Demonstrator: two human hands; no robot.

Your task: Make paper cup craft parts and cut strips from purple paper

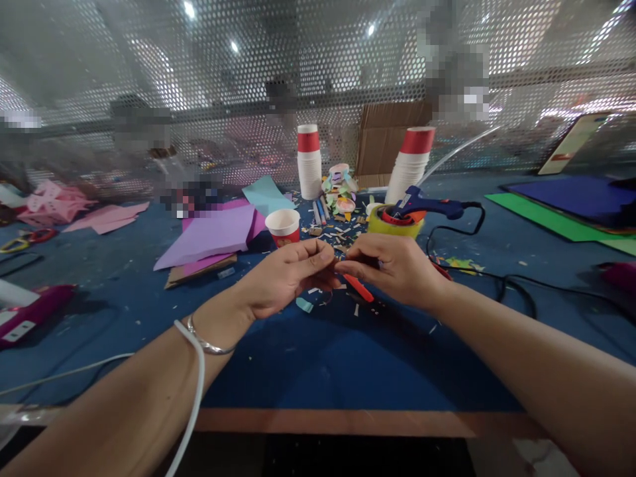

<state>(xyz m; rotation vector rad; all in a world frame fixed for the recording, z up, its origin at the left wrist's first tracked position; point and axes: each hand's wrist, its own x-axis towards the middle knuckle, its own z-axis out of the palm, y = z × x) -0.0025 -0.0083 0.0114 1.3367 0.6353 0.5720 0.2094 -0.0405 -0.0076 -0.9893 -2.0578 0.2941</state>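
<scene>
Thumb and fingertips are brought together on both the left hand (293, 273) and the right hand (400, 265), tips nearly meeting; whether anything is pinched cannot be told. Below, an orange object (358, 289) is surrounded by scraps (304, 305) on the blue tabletop (348, 371). Farther left, a paper cup (285, 231) is partly hidden. The far side is closed by a perforated screen (338, 63). Both forearms are angled inward.

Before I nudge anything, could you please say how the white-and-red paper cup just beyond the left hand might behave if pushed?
The white-and-red paper cup is probably light for its size, as its open top shows a hollow inside. It may tip readily, since its sides narrow downward.
</scene>
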